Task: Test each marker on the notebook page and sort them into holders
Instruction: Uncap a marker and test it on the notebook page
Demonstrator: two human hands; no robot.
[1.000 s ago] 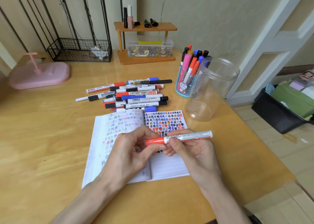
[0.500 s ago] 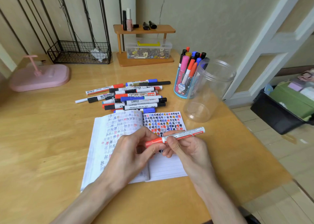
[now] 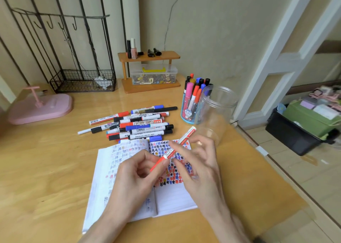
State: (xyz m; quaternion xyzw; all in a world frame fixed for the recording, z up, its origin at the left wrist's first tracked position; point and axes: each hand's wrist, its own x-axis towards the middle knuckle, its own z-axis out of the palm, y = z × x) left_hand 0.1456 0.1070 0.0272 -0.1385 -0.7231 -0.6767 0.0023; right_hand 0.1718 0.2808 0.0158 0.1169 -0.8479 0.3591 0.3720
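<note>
Half a second ago the red marker [image 3: 177,145] lay almost level across both hands. It now slants steeply, with its white tail raised toward 1 o'clock and its red cap low at 7 o'clock. The right grip [image 3: 201,169] has changed as well. Its fingers were curled round the barrel, and they are now stretched and fanned out. The left grip [image 3: 138,176] sits where it did, over the middle of the notebook [image 3: 175,196].

The left grip pinches the red cap between thumb and forefinger, so the marker rises out of it toward 1 o'clock. The right index fingertip [image 3: 173,146] lies against the white barrel just beyond the cap, and most of the barrel runs on past it. Motion blur hides whether the right thumb closes on the barrel from below, so I cannot tell if that grip pinches or only touches.

The marker hangs above the scribbled right-hand page, clear of the paper. Its tail points at the clear jar [image 3: 217,109], which stands at 1 o'clock from the notebook. The blue holder [image 3: 188,111], full of markers, is just beside the jar at its 9 o'clock. The pile of loose markers [image 3: 140,126] lies on the surface [image 3: 46,169] at 12 o'clock from the notebook.
</note>
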